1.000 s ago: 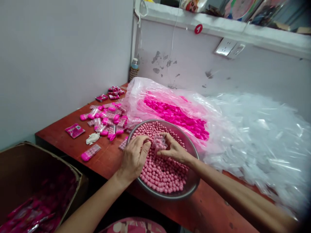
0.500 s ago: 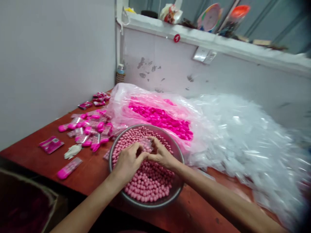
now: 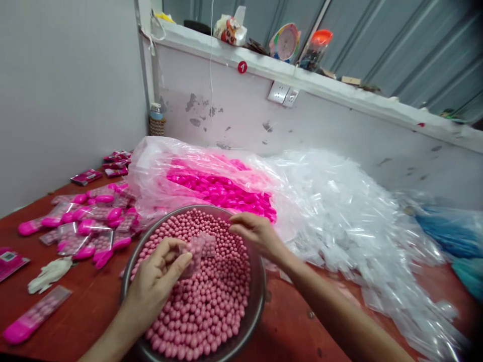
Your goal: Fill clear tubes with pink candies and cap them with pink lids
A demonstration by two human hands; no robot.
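A metal bowl [image 3: 260, 296] full of small pink balls [image 3: 204, 306] stands on the red table in front of me. My left hand [image 3: 156, 281] is over the bowl, pinched on a small clear plastic case [image 3: 199, 248] that holds some pink balls. My right hand [image 3: 254, 232] hovers at the bowl's far right rim, fingers curled loosely, apart from the case; whether it holds anything I cannot make out. Behind the bowl lies a clear bag of bright pink caps [image 3: 222, 188].
Filled cases with pink caps [image 3: 94, 221] lie in a heap at the left, one more [image 3: 33, 314] at the near left beside a white glove [image 3: 49, 274]. A large pile of clear plastic cases [image 3: 347, 216] covers the right. Pink packets [image 3: 116, 163] lie near the wall corner.
The view has swung right. My hands, both together on the case over the bowl, have parted: the left keeps the case, the right has moved off toward the bowl's far rim.
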